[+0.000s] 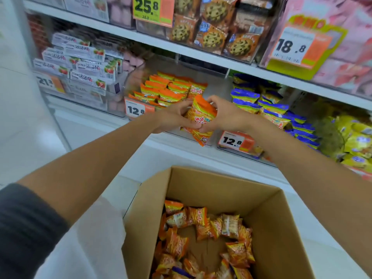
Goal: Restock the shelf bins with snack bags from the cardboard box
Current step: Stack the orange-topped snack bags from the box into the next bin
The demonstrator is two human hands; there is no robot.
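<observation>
The left hand (171,117) and right hand (225,115) both have a grip on orange bags (201,117) near the far bin (128,85). The lowest bag hangs loose and may slip out.

A dark grey sleeve (26,228) of finely ribbed knit covers the left arm above the elbow. Below its soft edge the forearm is bare to the left hand (171,118). The right forearm is bare to the right hand (227,115). Thin white cloth (84,250) shows beneath the left arm.

A single head-worn wide-angle view looks forward and down over the cardboard box (203,185) toward nearby shelves (201,56)
</observation>
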